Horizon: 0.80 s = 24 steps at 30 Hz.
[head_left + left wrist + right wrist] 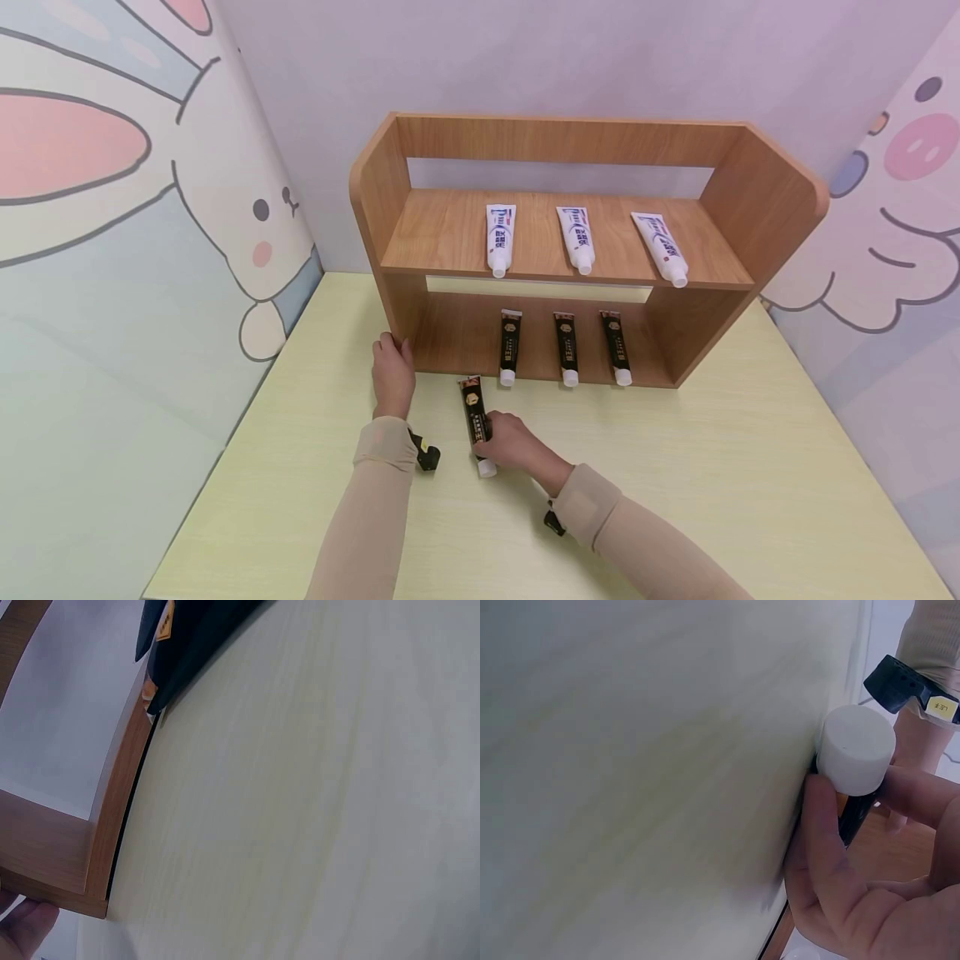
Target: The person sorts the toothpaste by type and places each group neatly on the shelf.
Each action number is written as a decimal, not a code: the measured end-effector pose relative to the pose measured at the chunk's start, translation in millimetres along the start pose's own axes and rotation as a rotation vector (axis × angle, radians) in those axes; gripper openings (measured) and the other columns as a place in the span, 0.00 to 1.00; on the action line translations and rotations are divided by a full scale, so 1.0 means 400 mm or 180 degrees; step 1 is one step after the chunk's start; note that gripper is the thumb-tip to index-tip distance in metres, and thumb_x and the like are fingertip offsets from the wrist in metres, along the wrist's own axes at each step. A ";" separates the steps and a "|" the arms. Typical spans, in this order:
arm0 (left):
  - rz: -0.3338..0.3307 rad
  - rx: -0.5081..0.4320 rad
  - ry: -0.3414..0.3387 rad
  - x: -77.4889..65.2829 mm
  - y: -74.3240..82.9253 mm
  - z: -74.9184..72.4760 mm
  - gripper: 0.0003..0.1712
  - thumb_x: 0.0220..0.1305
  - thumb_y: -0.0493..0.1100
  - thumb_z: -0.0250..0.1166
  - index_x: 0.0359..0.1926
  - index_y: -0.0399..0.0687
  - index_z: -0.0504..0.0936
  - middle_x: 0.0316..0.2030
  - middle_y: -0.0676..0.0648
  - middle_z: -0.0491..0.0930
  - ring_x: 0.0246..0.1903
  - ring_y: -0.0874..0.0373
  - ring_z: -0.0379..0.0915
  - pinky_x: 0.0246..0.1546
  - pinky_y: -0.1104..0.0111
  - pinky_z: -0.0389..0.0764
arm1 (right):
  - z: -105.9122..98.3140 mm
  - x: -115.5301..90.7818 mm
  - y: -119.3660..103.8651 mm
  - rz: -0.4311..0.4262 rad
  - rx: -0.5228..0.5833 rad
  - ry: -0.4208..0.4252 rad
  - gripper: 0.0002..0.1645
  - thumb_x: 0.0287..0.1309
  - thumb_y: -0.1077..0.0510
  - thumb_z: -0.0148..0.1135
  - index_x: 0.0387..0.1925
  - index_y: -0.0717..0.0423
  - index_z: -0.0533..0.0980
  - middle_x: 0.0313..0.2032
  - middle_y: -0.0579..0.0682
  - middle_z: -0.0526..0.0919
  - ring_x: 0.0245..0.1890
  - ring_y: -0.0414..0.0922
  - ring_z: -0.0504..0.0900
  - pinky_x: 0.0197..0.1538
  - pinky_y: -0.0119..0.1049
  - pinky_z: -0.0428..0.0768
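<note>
A black toothpaste tube (474, 408) with a white cap (856, 750) is in my right hand (513, 442), pinched between thumb and fingers near the cap end, in front of the wooden shelf. My left hand (393, 377) holds the lower front edge of the shelf's left side panel (405, 312); its fingertips (30, 924) show against the wood in the left wrist view. On the lower board lie three more black toothpaste tubes (510, 346), caps facing forward. Three white toothpaste tubes (500, 240) lie on the upper board in the same direction.
The two-tier wooden shelf (570, 137) stands on a pale yellow table (750, 467) by the back wall. Cartoon-printed walls (135, 350) flank the table left and right. Black wrist devices (426, 454) are strapped at both cuffs.
</note>
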<state>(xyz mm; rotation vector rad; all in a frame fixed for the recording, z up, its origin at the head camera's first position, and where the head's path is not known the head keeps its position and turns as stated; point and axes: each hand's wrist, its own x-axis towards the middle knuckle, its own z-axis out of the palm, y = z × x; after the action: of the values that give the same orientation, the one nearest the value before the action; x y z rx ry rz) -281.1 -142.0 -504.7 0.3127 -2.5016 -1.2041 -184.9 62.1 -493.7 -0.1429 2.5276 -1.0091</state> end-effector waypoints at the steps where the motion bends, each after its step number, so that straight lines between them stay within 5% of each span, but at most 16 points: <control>1: 0.0005 -0.0006 0.0007 0.000 -0.001 0.000 0.17 0.74 0.43 0.55 0.55 0.36 0.65 0.44 0.37 0.68 0.45 0.40 0.74 0.44 0.50 0.79 | -0.001 0.000 -0.001 0.0000 0.0005 -0.0009 0.37 0.53 0.57 0.70 0.59 0.73 0.68 0.45 0.61 0.77 0.38 0.49 0.75 0.40 0.45 0.78; 12: -0.0005 -0.0021 0.0003 0.001 0.001 0.000 0.17 0.74 0.43 0.55 0.55 0.36 0.66 0.44 0.38 0.69 0.45 0.41 0.74 0.44 0.50 0.79 | -0.009 0.003 -0.001 0.0039 0.0190 -0.0087 0.32 0.53 0.59 0.70 0.56 0.71 0.70 0.35 0.54 0.77 0.30 0.46 0.76 0.30 0.38 0.77; 24: 0.0023 0.0021 0.0013 -0.001 0.002 0.001 0.17 0.74 0.42 0.55 0.55 0.35 0.66 0.44 0.38 0.68 0.44 0.41 0.74 0.43 0.50 0.79 | -0.015 0.001 -0.001 0.0177 0.0308 -0.0132 0.35 0.53 0.61 0.69 0.61 0.70 0.68 0.43 0.57 0.78 0.35 0.47 0.77 0.34 0.40 0.80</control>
<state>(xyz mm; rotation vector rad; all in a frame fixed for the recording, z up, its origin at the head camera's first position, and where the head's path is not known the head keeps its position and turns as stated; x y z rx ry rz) -280.9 -141.1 -504.6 0.3074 -2.5016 -1.1914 -187.7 65.4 -489.7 -0.0645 2.4264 -1.0927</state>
